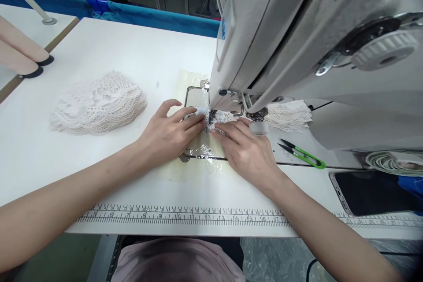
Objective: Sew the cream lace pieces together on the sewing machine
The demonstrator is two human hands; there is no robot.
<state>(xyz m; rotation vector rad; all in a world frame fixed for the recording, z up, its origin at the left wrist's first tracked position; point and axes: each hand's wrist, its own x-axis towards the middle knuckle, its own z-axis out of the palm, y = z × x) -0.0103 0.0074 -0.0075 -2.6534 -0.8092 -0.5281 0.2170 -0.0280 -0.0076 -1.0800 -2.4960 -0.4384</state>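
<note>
The worktop (pixel 148 53) spreads beneath all the fingers; the sewing machine (pixel 251 22) rises above them, toward the right. A lace stack (pixel 99 103) lies left of the left hand (pixel 172 134), whose fingers press down, slightly parted. Whether the right hand (pixel 247 147) pinches anything, I cannot tell; green snips (pixel 306 156) lie to its right. Between both hands' fingertips, the lace piece (pixel 224 116) sits at the presser foot (pixel 212 116): uneven tugging could pucker it, and fingertips so near could get caught.
</note>
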